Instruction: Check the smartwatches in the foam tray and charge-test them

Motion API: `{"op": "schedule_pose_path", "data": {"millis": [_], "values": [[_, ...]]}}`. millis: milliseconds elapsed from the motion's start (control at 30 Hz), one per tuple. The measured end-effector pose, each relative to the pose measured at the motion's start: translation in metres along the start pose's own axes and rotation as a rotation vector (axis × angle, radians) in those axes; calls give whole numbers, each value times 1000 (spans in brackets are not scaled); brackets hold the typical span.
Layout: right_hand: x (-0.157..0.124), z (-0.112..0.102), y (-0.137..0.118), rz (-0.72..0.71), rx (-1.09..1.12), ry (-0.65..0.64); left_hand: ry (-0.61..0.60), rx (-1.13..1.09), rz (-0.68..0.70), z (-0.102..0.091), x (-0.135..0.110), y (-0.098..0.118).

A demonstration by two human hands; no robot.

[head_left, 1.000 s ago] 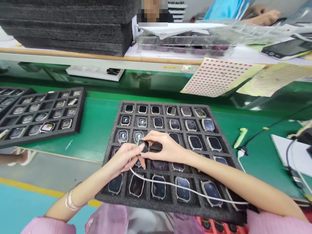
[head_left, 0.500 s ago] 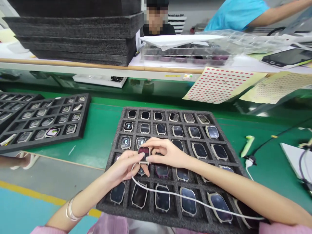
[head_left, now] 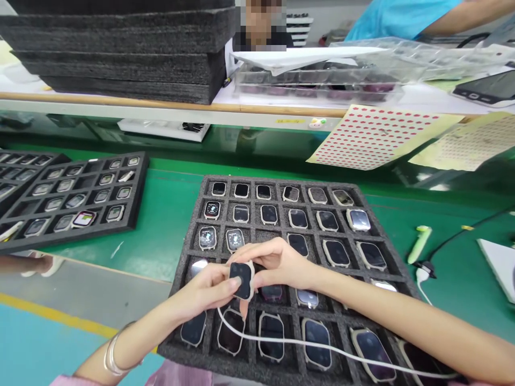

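Observation:
Both my hands meet over the middle of a black foam tray (head_left: 189, 244) whose pockets hold several smartwatch bodies. My left hand (head_left: 205, 287) and my right hand (head_left: 277, 262) pinch one watch body (head_left: 241, 280) between them, its dark back turned toward me. A white cable (head_left: 306, 344) runs from under my left fingers across the tray's front rows to the right. Two watches with lit screens (head_left: 207, 237) sit in the pockets just behind my hands.
A second foam tray (head_left: 80, 195) of watches lies at the left on the green mat. Stacked foam trays (head_left: 120, 48) and clear plastic trays (head_left: 322, 75) stand on the rear shelf. Dotted sticker sheets (head_left: 374, 136) hang at right. A green pen (head_left: 418, 244) lies beside the tray. Other people work behind.
The watch body has been lifted a little toward me and turned over: its lit face showed before, its dark back shows now. Both hands stay pinched on it.

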State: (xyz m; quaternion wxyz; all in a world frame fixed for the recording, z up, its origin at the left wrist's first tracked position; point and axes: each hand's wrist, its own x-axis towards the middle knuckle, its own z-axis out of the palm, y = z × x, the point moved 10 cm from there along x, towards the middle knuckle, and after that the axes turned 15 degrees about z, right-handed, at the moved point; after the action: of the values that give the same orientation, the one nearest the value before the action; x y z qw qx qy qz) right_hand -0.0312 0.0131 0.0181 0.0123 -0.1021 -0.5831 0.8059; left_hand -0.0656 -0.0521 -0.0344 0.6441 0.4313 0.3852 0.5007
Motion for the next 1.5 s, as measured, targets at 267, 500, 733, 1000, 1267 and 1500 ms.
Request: {"op": "schedule_pose_path", "data": {"millis": [267,500,733,1000,1267,1500], "values": [[-14,1,-18,-105,-688,208,205,136,81,-13,6,-1],[-24,12,-23,-202,-1111,379,164,165,81,-11,7,-3],[-32,2,-45,-312,-937,486,188,107,133,-8,9,9],[-21,13,-17,-189,-1137,324,199,102,109,-10,8,3],[-15,17,-12,-163,-1129,346,256,95,134,-14,7,8],[-13,12,-15,-205,-904,374,303,56,62,-16,4,5]]}}
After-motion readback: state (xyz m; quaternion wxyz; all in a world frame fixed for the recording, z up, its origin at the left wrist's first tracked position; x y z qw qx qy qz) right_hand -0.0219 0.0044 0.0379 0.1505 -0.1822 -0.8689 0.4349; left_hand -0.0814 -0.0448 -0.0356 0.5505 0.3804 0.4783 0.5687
